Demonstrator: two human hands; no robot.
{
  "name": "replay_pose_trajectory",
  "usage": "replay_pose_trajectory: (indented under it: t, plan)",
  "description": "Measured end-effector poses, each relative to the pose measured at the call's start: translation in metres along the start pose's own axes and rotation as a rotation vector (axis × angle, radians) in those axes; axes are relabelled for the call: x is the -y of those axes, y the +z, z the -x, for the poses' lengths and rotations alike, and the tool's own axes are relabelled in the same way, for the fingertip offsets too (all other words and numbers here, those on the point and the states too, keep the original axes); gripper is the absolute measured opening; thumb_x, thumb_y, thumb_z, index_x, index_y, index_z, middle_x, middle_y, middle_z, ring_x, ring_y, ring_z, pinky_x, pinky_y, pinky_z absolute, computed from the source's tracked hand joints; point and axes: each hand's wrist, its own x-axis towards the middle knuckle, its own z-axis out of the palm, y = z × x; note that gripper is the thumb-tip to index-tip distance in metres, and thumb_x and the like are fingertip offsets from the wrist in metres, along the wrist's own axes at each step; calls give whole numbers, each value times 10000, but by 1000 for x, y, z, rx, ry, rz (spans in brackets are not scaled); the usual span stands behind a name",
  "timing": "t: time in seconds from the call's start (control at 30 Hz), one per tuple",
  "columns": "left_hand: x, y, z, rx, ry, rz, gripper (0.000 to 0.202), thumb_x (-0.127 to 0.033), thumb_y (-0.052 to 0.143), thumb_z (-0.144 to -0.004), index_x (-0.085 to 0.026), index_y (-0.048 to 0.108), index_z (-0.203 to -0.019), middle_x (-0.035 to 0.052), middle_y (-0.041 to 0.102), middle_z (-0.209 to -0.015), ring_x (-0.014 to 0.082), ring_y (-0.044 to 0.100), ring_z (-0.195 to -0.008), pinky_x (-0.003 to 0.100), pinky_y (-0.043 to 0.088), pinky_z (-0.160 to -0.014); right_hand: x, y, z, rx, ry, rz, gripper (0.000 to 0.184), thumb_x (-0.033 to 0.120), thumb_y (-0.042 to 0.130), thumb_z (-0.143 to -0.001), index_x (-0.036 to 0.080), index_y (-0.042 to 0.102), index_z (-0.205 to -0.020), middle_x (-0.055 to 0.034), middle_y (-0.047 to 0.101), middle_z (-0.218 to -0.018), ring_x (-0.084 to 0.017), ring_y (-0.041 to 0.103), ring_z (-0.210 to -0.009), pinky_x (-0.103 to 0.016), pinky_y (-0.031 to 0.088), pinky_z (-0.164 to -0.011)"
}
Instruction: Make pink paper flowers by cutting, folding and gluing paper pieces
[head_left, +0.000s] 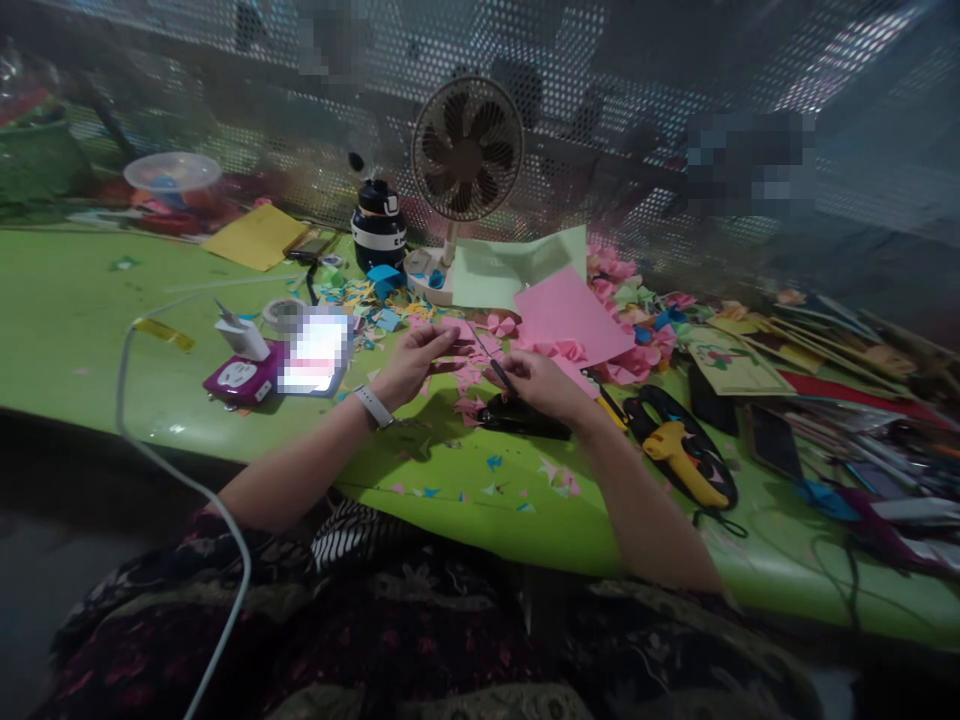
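My right hand is closed around the dark handles of slim scissors, whose thin blades point up and to the left. My left hand, with a white watch band at the wrist, hovers just left of the blade tips. Its fingers are stretched and apart, and I see no paper clearly gripped in them. Below and between both hands lie small pink paper scraps. A sheet of pink paper rests beyond my right hand, over a pale green sheet. Under my right hand is a black object, partly hidden.
A yellow glue gun lies right of my right forearm. At left are a lit phone, a purple power socket and a white cable. A fan and a black-and-white bottle stand behind. Paper piles fill the right.
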Motion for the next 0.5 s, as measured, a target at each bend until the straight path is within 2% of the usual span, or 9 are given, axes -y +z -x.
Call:
replay_pose_trajectory:
  t: [0.17, 0.33, 0.5]
  plan:
    - [-1, -4, -3, 42, 9, -58, 218, -306, 794, -834, -145, 647, -848, 53, 760, -886, 163, 750, -852, 257, 593, -720, 2, -5, 2, 12, -2, -8, 529, 703, 720, -725, 203, 549, -715, -10, 565, -699, -157, 512, -673, -308, 391, -631]
    - [-4, -8, -6, 94, -11, -134, 252, -345, 800, -829, -145, 649, -858, 77, 772, -934, 173, 751, -905, 268, 596, -766, 11, -10, 6, 28, 7, -16, 532, 692, 747, -711, 196, 555, -712, 4, 551, -691, -142, 494, -656, -297, 372, -623]
    - [-5, -8, -6, 96, -14, -138, 256, -349, 794, -836, -137, 657, -877, 93, 774, -946, 178, 752, -901, 277, 599, -757, 15, -11, 6, 29, 26, -39, 568, 719, 767, -663, 200, 537, -688, 12, 527, -663, -137, 472, -643, -294, 360, -603]
